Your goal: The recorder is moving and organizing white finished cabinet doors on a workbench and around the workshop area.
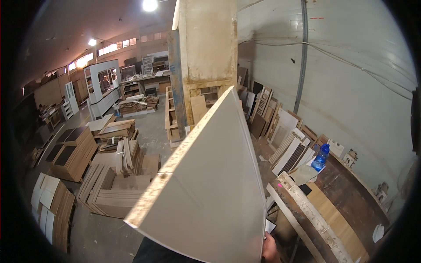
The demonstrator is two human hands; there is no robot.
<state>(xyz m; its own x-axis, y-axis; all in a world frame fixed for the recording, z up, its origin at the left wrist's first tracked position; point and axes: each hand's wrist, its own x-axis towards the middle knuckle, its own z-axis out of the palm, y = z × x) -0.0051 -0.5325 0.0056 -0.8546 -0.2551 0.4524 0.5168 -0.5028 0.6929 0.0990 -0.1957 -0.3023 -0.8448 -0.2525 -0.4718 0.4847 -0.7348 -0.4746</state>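
Observation:
A large grey-faced chipboard panel (210,184) fills the middle of the view, tilted upright close in front of me. Its long left edge shows raw, speckled chipboard, while a pale edging lines the right and lower sides. At the panel's lower right edge, my right hand (271,248) grips it, partly cut off by the bottom of the picture. My left hand does not show. A dark piece of clothing (153,252) appears beneath the panel's lower left corner.
On the right stands a worn wooden workbench (346,188) with a blue bottle (321,157). Several boards (285,125) lean against the wall. Stacked panels (116,193) cover the floor at left. Beyond the panel rises a tall, pale wood-framed structure (209,44). White cabinets (103,81) stand farther back.

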